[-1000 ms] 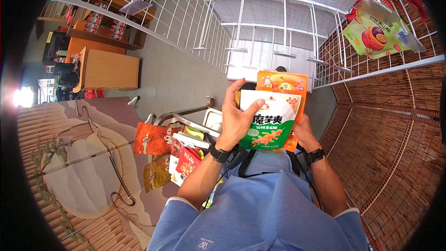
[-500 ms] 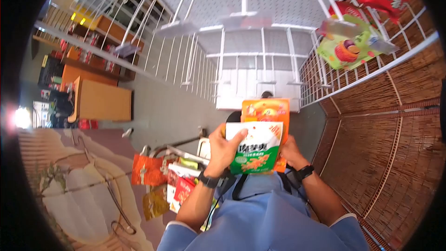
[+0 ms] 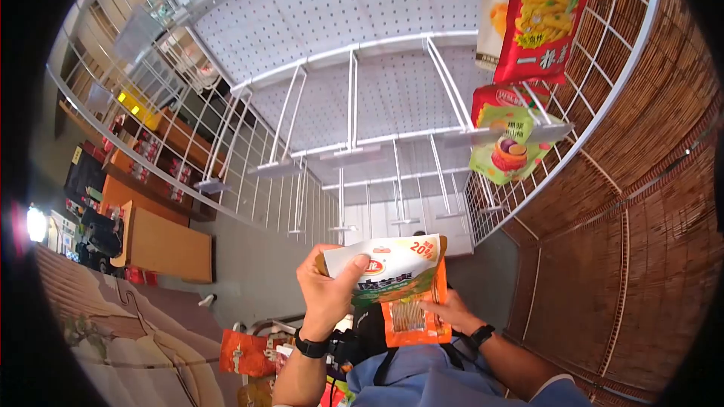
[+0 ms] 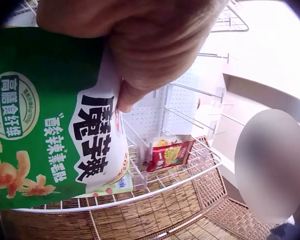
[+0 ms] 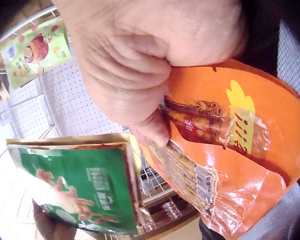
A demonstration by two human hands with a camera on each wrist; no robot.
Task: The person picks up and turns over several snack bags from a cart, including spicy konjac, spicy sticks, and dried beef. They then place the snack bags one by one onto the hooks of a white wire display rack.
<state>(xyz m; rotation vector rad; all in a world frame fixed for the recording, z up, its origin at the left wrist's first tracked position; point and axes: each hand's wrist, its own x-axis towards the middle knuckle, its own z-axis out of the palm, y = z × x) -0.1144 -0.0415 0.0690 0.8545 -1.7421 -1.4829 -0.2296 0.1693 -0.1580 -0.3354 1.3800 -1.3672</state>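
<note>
My left hand (image 3: 323, 294) grips a green and white snack bag (image 3: 388, 256), its thumb across the white top. A brownish-yellow edge of another bag shows behind it. In the left wrist view the green front of that bag (image 4: 45, 85) fills the left side. Lower and to the right, my right hand (image 3: 455, 312) pinches an orange snack bag (image 3: 392, 336) with a clear window. The right wrist view shows thumb and fingers closed on the orange bag's edge (image 5: 275, 110), apart from the green bag (image 5: 110, 185) there.
A white wire rack with a pegboard back (image 3: 302, 45) and long hooks stands ahead. On its right side hang a red snack bag (image 3: 539, 30) and a light green bag (image 3: 501, 154). Several bags, one orange-red (image 3: 245, 352), lie lower left. A reed wall (image 3: 573, 271) runs along the right.
The head view has tilted up toward the rack. The orange bag stood up behind the green and white one; now it sits lower, in the right hand, with its window showing.
</note>
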